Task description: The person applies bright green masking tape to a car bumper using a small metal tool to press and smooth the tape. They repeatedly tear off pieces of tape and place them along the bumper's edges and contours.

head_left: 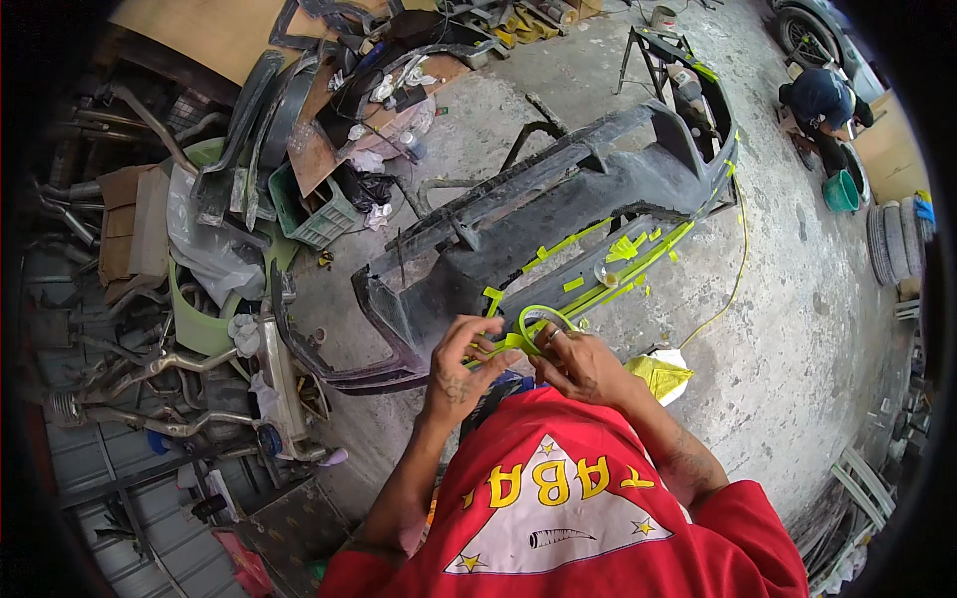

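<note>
Close in front of my red shirt, my right hand (586, 371) grips a roll of yellow-green masking tape (524, 321), its ring standing up above the fingers. A short length of the same tape (510, 342) stretches from the roll to my left hand (459, 371), whose bent fingers pinch it. Just beyond both hands lies a large dark car bumper (623, 184), raised off the floor, its grey-black surface scuffed. Yellow-green tape strips (638, 274) run along its near edge, and short pieces stick to its panel. A small round translucent item (606, 274) rests among them.
Exhaust pipes (179, 424) crowd the left, near a green crate (314, 214) and a cardboard box (135, 229). A yellow cord (740, 279) crosses the concrete. At far right a person (822, 100) crouches by a teal bucket (840, 191) and stacked tires (892, 244).
</note>
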`<state>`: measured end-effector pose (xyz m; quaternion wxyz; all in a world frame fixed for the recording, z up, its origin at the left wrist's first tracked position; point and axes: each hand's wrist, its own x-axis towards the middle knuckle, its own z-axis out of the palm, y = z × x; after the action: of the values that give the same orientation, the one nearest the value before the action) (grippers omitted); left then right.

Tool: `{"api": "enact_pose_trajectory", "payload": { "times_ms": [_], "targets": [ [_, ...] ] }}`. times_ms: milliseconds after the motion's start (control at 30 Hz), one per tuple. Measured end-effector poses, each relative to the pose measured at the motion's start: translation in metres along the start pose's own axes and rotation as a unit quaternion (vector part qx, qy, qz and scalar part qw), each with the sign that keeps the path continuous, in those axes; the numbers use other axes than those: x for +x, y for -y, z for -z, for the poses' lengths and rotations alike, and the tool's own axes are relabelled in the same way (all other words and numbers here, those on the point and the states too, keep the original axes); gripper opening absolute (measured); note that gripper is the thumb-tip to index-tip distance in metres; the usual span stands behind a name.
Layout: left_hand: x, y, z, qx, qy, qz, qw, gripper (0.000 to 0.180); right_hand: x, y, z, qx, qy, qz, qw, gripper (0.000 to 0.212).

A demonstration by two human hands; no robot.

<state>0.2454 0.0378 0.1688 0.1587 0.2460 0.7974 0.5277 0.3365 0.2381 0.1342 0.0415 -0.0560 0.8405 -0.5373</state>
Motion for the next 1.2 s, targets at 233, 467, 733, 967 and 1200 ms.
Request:
{"api": "enact_pose_trajectory", "payload": {
  "times_ms": [233, 467, 733, 967, 1200],
  "targets": [
    [-0.004, -0.006, -0.01, 0.001, 0.024, -0.002, 1.0, 0.016, -0.012, 0.0, 0.012, -0.037, -0.002, -0.038, 0.999, 0.025],
    [-0.022, -0.014, -0.013, -0.229, 0.07, 0.113, 0.964, 0.018, -0.023, 0.018, 0.029, -0.032, -0.026, 0.043, 0.998, 0.025],
    [-0.037, -0.075, 0.0, -0.323, 0.136, 0.121, 0.929, 0.013, -0.045, 0.054, 0.05, -0.014, -0.045, 0.154, 0.987, 0.034],
    [-0.06, -0.094, -0.002, -0.345, 0.131, 0.156, 0.916, 0.011, -0.045, 0.062, 0.067, -0.001, 0.049, 0.227, 0.973, 0.036],
    [-0.039, -0.046, 0.133, -0.207, -0.327, 0.032, 0.921, 0.006, -0.052, -0.015, 0.117, -0.124, 0.125, 0.198, 0.964, 0.015]
  ]
}}
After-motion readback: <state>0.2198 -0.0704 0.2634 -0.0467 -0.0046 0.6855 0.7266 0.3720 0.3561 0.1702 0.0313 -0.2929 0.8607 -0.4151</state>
